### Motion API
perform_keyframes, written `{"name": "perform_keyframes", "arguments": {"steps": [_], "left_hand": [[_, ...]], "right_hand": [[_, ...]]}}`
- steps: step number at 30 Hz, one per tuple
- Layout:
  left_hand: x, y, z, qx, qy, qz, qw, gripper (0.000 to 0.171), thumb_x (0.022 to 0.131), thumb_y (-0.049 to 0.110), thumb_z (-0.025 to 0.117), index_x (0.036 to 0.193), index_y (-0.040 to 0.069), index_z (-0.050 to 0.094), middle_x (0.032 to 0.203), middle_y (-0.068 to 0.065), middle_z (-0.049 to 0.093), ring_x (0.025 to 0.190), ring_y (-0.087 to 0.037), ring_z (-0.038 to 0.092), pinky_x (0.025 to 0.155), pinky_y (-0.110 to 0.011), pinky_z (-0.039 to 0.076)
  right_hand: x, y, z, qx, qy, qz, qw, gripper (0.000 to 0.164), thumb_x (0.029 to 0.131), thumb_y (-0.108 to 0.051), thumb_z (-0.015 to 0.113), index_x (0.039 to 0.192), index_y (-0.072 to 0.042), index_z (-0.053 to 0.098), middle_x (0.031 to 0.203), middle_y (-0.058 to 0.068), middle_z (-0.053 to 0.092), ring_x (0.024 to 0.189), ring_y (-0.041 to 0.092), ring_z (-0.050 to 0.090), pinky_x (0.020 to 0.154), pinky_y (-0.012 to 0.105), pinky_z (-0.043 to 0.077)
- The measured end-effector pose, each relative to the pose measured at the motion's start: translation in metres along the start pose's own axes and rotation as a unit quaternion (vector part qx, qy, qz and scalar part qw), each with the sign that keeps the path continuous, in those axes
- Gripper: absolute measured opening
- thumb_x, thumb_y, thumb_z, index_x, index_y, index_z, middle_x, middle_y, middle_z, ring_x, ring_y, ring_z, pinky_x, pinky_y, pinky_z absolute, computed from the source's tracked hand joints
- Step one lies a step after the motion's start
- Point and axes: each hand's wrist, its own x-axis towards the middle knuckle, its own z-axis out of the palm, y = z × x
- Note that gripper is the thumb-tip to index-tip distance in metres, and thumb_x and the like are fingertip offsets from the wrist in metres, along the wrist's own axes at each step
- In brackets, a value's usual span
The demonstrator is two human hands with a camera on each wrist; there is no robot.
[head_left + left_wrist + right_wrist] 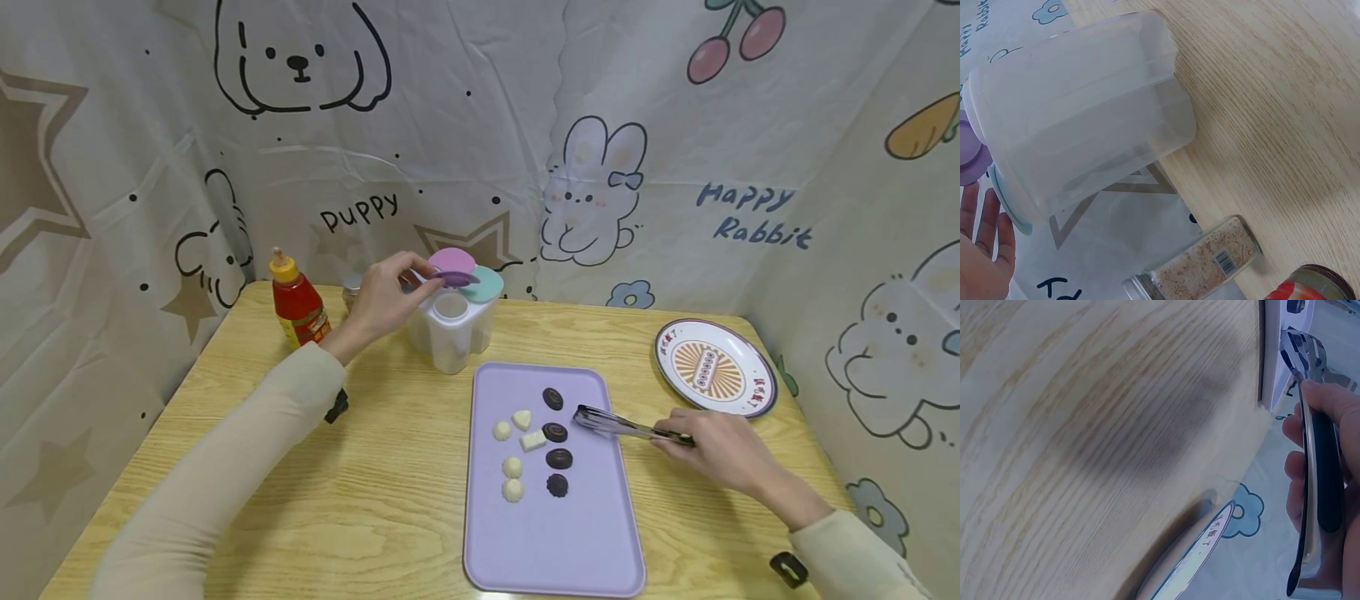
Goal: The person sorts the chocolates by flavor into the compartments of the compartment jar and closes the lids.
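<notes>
The left hand (386,292) pinches a round, purple plastic lid (460,279) between thumb and fingers, holding it just above a translucent white plastic container (450,342) with several compartments. The compartment at the front stands uncovered, its round mouth showing, while a round pink lid (452,259) and a round mint-green lid (489,286) sit on others behind it.

The right hand (720,450) grips a pair of shiny metal tongs (630,427) with a dark handle, fingers and thumb curled round it. The tips of the tongs reach over the right edge of a lilac rectangular tray (555,542), near the dark chocolates. Four small dark-brown chocolates (559,458) lie on this tray in a rough column; to their left are five cream-white pieces (512,490), one of them a rectangular bar just beside a dark oval.

Beyond the right hand lies a round white plate (746,367) with a dark rim and an orange-brown sunburst print. Near the left forearm stands a red squeeze bottle (298,304) with a yellow cap, and close by is a clear glass jar (1204,265) of pale grains. Everything rests on a light wood-grain table (360,500), before a white curtain (480,125) printed with cartoon animals.
</notes>
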Motion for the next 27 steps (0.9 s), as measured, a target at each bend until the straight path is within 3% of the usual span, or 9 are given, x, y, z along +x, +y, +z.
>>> {"name": "perform_keyframes", "arguments": {"steps": [4,11,27], "left_hand": [[0.000,0.001,0.000,-0.003,0.000,0.000,1.0000,0.018,0.097,0.016,0.077,0.108,0.004,0.071,0.109,-0.014,0.076,0.092,-0.028,0.070,0.082,-0.042,0.060],[0.001,0.001,0.000,-0.002,0.002,0.002,1.0000,0.017,0.097,0.015,0.077,0.108,0.003,0.071,0.109,-0.014,0.075,0.092,-0.028,0.070,0.080,-0.034,0.057],[0.002,0.000,0.001,0.004,0.000,-0.010,0.9999,0.017,0.098,0.018,0.077,0.109,0.005,0.071,0.110,-0.013,0.075,0.093,-0.030,0.069,0.079,-0.030,0.055]], "right_hand": [[0.002,-0.001,-0.002,0.003,0.005,0.007,1.000,0.013,0.084,-0.024,0.088,0.095,-0.021,0.083,0.074,-0.021,0.058,0.057,-0.011,0.032,0.049,0.016,0.029],[0.018,-0.005,-0.014,0.006,0.028,-0.001,1.000,0.012,0.084,-0.023,0.088,0.094,-0.020,0.083,0.076,-0.018,0.066,0.058,-0.011,0.039,0.048,0.016,0.031],[0.102,-0.028,-0.047,-0.011,0.069,-0.070,0.995,0.011,0.089,-0.020,0.084,0.099,-0.016,0.083,0.075,-0.007,0.068,0.055,-0.003,0.041,0.048,0.018,0.028]]}}
